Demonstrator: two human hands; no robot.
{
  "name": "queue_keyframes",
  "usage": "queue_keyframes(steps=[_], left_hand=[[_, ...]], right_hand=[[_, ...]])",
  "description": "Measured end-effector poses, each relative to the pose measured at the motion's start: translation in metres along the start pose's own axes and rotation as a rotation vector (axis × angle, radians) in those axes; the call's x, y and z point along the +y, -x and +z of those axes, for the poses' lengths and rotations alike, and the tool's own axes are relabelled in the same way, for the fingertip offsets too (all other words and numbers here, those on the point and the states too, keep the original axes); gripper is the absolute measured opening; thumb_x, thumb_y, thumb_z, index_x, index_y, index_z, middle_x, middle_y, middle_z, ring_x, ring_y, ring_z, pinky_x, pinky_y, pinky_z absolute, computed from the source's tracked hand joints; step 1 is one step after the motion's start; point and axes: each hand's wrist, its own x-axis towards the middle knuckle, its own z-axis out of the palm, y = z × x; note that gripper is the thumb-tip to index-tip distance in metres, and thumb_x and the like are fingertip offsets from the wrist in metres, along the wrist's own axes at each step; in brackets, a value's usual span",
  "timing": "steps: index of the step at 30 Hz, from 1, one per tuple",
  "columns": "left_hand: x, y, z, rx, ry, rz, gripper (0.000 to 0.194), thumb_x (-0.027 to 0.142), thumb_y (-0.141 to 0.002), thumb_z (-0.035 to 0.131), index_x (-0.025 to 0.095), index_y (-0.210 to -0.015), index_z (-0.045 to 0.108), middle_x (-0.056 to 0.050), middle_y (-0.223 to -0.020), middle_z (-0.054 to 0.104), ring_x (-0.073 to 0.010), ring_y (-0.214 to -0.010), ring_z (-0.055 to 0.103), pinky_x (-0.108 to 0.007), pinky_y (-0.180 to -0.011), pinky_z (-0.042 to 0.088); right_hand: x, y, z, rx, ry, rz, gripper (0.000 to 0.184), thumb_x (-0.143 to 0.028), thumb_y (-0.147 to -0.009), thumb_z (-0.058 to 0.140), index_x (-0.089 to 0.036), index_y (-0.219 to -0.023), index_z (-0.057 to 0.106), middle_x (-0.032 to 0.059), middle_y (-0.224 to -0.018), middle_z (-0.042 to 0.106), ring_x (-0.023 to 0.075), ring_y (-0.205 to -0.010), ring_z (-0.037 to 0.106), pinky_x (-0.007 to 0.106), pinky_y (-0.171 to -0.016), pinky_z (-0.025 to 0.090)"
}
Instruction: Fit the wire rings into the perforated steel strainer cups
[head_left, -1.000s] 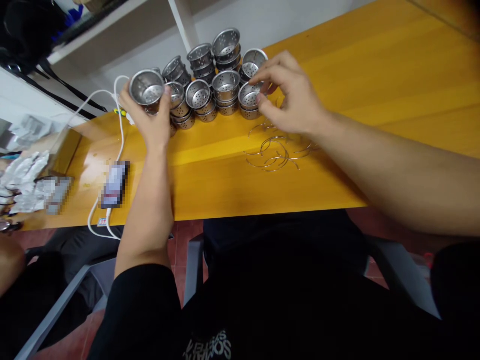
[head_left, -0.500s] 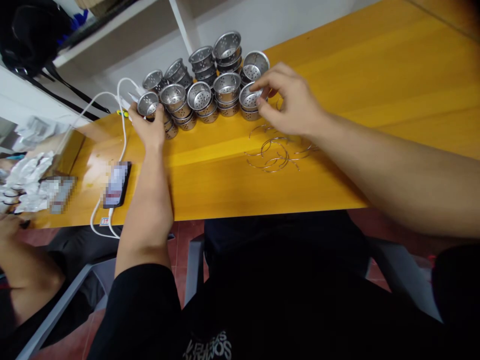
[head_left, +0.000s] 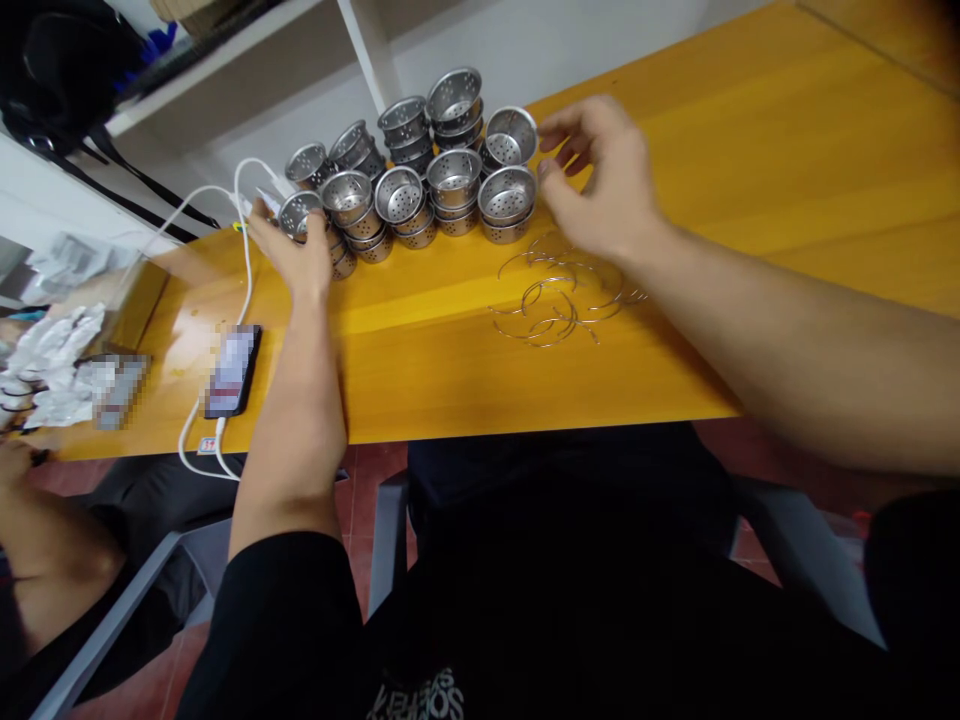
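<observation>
The left-end cup (head_left: 298,208) sits on its stack at the left of the front row on the tabletop (head_left: 420,340), between the thumb and fingers of my left hand (head_left: 294,255), which is the nearer one; whether they press it, I cannot tell. My right hand (head_left: 611,180) is empty, its fingers apart and curved, with the rear right cup (head_left: 511,138) just to their left. Both cups look metallic, pierced with small holes, axis roughly upright, mouth upward

Faint table (head_left: 427,350) glare, perhaps slight blur
</observation>
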Motion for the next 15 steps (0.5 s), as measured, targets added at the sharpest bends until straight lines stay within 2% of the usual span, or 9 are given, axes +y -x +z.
queue_keyframes(steps=[1,3,4,5,7,9,10,12,15], left_hand=[[0.014,0.0,0.008,0.2,-0.037,-0.008,0.113,0.124,-0.093,0.072,0.027,-0.151,0.066,-0.01,-0.146,0.08,-0.0281,-0.157,0.063,-0.064,-0.132,0.032],[0.053,0.001,0.022,0.271,-0.036,0.121,0.111,0.124,-0.097,0.066,0.03,-0.156,0.066,-0.01,-0.156,0.076,-0.0274,-0.155,0.063,-0.064,-0.137,0.044],[0.078,0.003,0.027,0.242,-0.011,0.179,0.097,0.116,-0.105,0.067,0.032,-0.155,0.068,-0.009,-0.159,0.077,-0.0259,-0.152,0.066,-0.061,-0.134,0.05],[0.104,0.007,0.032,0.136,0.034,0.189,0.08,0.105,-0.115,0.067,0.035,-0.152,0.07,-0.006,-0.152,0.08,-0.0224,-0.137,0.071,-0.056,-0.121,0.057],[0.155,0.019,0.036,-0.108,0.192,0.196,0.063,0.096,-0.123,0.062,0.035,-0.127,0.078,0.0,-0.112,0.082,-0.0174,-0.096,0.071,-0.046,-0.086,0.057],[0.196,0.034,0.04,-0.388,0.266,0.13,0.058,0.084,-0.127,0.067,0.031,-0.107,0.078,-0.001,-0.096,0.08,-0.0169,-0.083,0.071,-0.044,-0.076,0.054],[0.21,0.042,0.041,-0.473,0.269,0.116,0.062,0.085,-0.126,0.066,0.03,-0.101,0.077,-0.002,-0.093,0.08,-0.0174,-0.079,0.07,-0.044,-0.074,0.053],[0.225,0.053,0.045,-0.573,0.276,0.083,0.072,0.092,-0.124,0.061,0.029,-0.093,0.074,-0.003,-0.087,0.079,-0.018,-0.075,0.068,-0.044,-0.071,0.053],[0.223,0.06,0.048,-0.616,0.279,0.027,0.079,0.1,-0.119,0.06,0.028,-0.089,0.071,-0.004,-0.083,0.077,-0.0177,-0.071,0.065,-0.042,-0.069,0.053]], right_hand=[[0.006,-0.004,-0.001,0.035,-0.008,0.003,0.041,-0.066,-0.106,0.088,-0.039,-0.132,0.071,0.01,-0.141,0.084,0.0381,-0.114,0.074,0.063,-0.11,0.066],[0.022,-0.012,-0.005,0.121,-0.03,-0.022,0.041,-0.059,-0.105,0.088,-0.038,-0.135,0.07,0.0104,-0.139,0.084,0.0357,-0.112,0.074,0.06,-0.105,0.067],[0.03,-0.017,-0.008,0.154,-0.04,-0.039,0.04,-0.053,-0.105,0.089,-0.037,-0.136,0.069,0.0102,-0.138,0.084,0.0351,-0.113,0.074,0.059,-0.103,0.067],[0.038,-0.022,-0.01,0.175,-0.043,-0.054,0.04,-0.045,-0.104,0.09,-0.037,-0.137,0.07,0.0099,-0.138,0.084,0.0348,-0.113,0.075,0.058,-0.102,0.067],[0.05,-0.032,-0.015,0.144,0.011,-0.059,0.043,-0.023,-0.102,0.091,-0.035,-0.14,0.073,0.0096,-0.141,0.083,0.0335,-0.116,0.076,0.057,-0.106,0.068],[0.052,-0.046,-0.015,0.044,0.144,-0.043,0.053,-0.002,-0.1,0.091,-0.03,-0.143,0.08,0.0118,-0.15,0.08,0.0327,-0.127,0.077,0.059,-0.121,0.067],[0.049,-0.054,-0.013,-0.009,0.22,-0.032,0.057,0.005,-0.1,0.092,-0.028,-0.145,0.085,0.0138,-0.154,0.077,0.0333,-0.136,0.076,0.06,-0.131,0.064],[0.037,-0.074,-0.005,-0.103,0.353,0.001,0.061,0.008,-0.103,0.099,-0.023,-0.154,0.09,0.0177,-0.161,0.071,0.0361,-0.16,0.07,0.063,-0.15,0.051],[0.01,-0.111,0.014,-0.203,0.471,0.133,0.059,-0.003,-0.113,0.103,-0.022,-0.167,0.089,0.02,-0.178,0.063,0.0341,-0.176,0.06,0.058,-0.157,0.044]])
